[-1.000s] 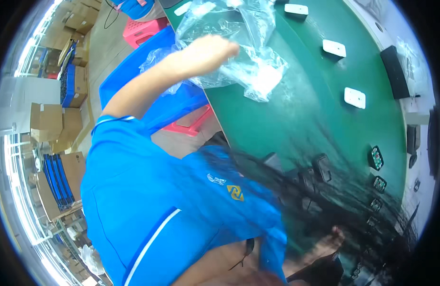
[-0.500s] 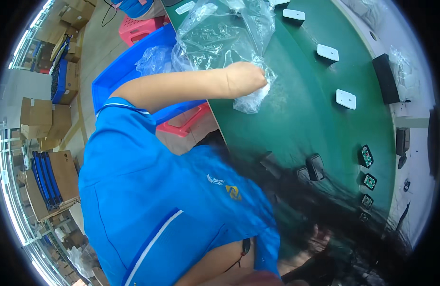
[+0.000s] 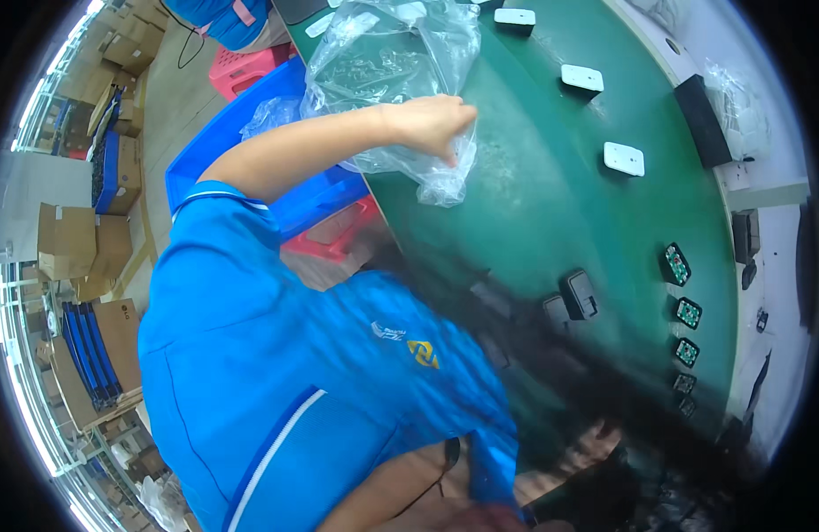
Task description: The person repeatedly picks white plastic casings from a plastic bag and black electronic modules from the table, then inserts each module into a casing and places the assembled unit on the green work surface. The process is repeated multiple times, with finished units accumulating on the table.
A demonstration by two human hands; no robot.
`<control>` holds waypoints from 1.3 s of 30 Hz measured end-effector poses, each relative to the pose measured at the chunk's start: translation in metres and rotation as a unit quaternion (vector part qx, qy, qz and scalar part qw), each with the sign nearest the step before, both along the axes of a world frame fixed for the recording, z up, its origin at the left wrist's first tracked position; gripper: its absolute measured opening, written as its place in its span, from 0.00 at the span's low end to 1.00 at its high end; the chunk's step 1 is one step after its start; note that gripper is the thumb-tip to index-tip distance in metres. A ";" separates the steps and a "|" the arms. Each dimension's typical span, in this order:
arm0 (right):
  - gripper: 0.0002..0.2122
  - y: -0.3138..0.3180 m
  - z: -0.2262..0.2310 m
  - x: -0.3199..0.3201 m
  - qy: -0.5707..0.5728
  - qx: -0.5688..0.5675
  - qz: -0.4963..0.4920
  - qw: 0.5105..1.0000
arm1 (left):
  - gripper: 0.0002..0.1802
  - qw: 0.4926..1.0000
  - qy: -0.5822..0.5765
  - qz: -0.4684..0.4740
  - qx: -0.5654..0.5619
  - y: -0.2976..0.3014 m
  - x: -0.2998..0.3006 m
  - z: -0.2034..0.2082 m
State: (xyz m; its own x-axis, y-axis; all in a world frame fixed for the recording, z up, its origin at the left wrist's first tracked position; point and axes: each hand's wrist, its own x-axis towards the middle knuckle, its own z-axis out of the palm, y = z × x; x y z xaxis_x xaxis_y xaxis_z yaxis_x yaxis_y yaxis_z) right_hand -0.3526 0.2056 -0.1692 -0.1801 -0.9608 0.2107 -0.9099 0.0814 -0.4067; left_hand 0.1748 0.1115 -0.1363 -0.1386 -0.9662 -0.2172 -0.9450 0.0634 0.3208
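Note:
My left hand [image 3: 434, 126] reaches across from the upper left and is closed on the lower end of a large clear plastic bag [image 3: 383, 75]. Its thumb points down over the crumpled plastic. White flat cases lie inside the bag's far end. Dark hair hangs across the lower right and partly covers my right hand [image 3: 597, 443]; its fingers are blurred, and whether it holds anything is hidden. Black plastic housings [image 3: 580, 294] lie on the green table [image 3: 516, 213] between my hands.
White-topped devices [image 3: 624, 159] stand spaced along the table's far side. Several black cases with green circuit boards [image 3: 677, 264] form a row at the right. A black block [image 3: 702, 120] sits by the table's edge. Left are a blue bin [image 3: 183, 173] and a pink stool [image 3: 228, 75].
The whole view has shifted a little, with things on the table now lying further left. My left hand has turned from a rounded fist to show its thumb and fingers on the bag.

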 end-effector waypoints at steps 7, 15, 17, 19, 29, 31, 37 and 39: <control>0.06 -0.005 -0.005 -0.016 -0.150 -0.016 -0.060 0.987 | 0.16 0.976 0.020 0.060 -0.208 0.010 0.004 0.009; 0.08 -0.032 0.012 -0.014 -0.100 -0.015 -0.011 0.995 | 0.17 0.924 -0.071 0.056 -0.371 0.047 0.020 -0.033; 0.10 -0.044 0.029 0.017 -0.105 -0.024 0.036 0.994 | 0.15 0.920 -0.079 0.029 -0.382 0.053 0.024 -0.030; 0.11 -0.055 0.037 0.043 -0.177 0.009 0.058 0.982 | 0.15 0.930 -0.050 0.002 -0.364 0.060 0.024 -0.033; 0.07 -0.099 0.052 0.232 -0.336 0.091 0.345 0.872 | 0.16 0.944 0.009 -0.002 -0.329 0.079 0.005 -0.051; 0.09 -0.105 0.052 0.271 -0.173 0.005 0.481 0.859 | 0.16 0.945 0.060 0.026 -0.321 0.084 -0.001 -0.054; 0.09 -0.097 0.019 0.341 0.056 -0.063 0.765 0.639 | 0.17 0.959 0.138 0.036 -0.244 0.097 0.010 -0.046; 0.10 -0.099 0.015 0.340 0.069 0.001 0.749 0.659 | 0.17 0.983 0.015 0.106 -0.150 0.102 0.030 -0.028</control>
